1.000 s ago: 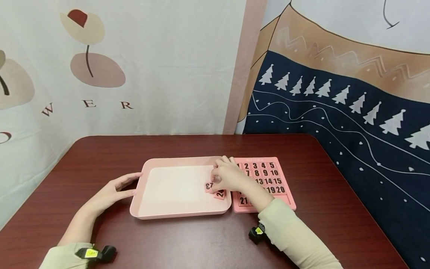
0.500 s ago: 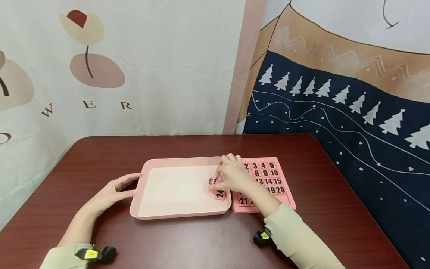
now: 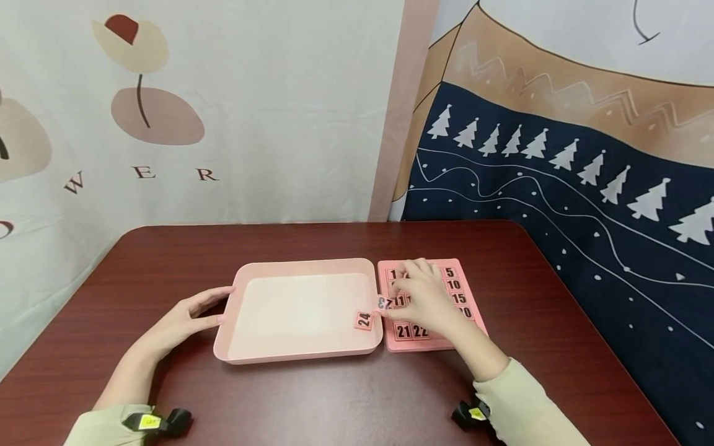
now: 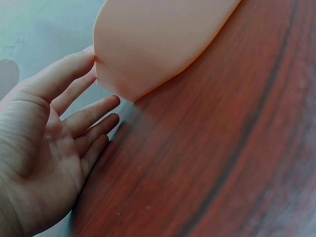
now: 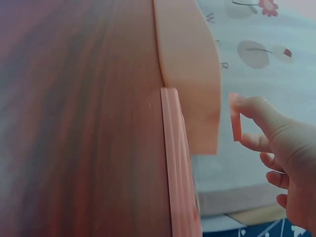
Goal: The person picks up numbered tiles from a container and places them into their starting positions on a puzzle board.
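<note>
My right hand (image 3: 426, 303) pinches a small pink number tile (image 3: 384, 303) marked 23 between thumb and finger. In the head view it hangs over the left part of the pink number board (image 3: 469, 299). The right wrist view shows the tile (image 5: 235, 117) edge-on at the fingertips. A 24 tile (image 3: 364, 320) lies turned sideways in the pink tray (image 3: 238, 297), near its right end. My left hand (image 3: 184, 319) touches the tray's left rim with fingers extended. On the board are rows of tiles, with 21 and 22 at the lower left; the hand hides several.
Tray and board stand side by side on a dark red-brown wooden table (image 3: 301, 402). Behind the table hangs a pale printed cloth (image 3: 290, 124), and a dark blue one with white trees (image 3: 502, 186) is at the right.
The right hand has picked up the 23 tile from the tray and carried it right, over the board. The 24 tile stays put, and the left hand keeps its place at the tray.
</note>
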Action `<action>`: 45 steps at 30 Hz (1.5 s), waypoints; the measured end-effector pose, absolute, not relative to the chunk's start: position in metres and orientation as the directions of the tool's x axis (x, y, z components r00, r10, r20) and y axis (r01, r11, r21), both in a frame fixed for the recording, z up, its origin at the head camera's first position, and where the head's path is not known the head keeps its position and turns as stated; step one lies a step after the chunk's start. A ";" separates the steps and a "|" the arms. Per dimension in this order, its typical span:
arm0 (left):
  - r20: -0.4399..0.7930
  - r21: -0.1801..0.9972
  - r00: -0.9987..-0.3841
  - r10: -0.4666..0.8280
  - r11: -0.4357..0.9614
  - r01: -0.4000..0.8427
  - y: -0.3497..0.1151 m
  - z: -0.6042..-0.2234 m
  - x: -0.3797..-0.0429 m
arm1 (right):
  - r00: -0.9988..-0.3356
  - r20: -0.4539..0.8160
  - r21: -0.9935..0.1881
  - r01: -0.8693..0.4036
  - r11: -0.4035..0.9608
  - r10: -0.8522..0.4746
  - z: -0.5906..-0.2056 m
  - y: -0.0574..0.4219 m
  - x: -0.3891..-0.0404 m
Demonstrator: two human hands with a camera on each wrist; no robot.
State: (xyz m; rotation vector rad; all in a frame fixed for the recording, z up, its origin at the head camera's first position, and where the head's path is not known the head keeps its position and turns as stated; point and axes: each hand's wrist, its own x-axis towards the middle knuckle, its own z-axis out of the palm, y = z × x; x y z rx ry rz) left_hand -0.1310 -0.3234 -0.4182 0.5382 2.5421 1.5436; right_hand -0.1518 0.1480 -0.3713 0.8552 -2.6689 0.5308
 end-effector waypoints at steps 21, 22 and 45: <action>0.093 0.877 -0.927 0.363 0.411 0.249 -0.325 -0.418 -0.131 | -0.846 0.376 -0.197 -0.471 0.860 -0.377 -0.392 0.218 -0.127; 0.093 0.877 -0.927 0.363 0.411 0.249 -0.325 -0.418 -0.131 | -0.850 0.373 -0.194 -0.464 0.864 -0.372 -0.393 0.220 -0.126; 0.082 0.882 -0.927 0.365 0.407 0.238 -0.324 -0.419 -0.132 | -0.854 0.331 -0.214 -0.483 0.849 -0.402 -0.400 0.236 -0.123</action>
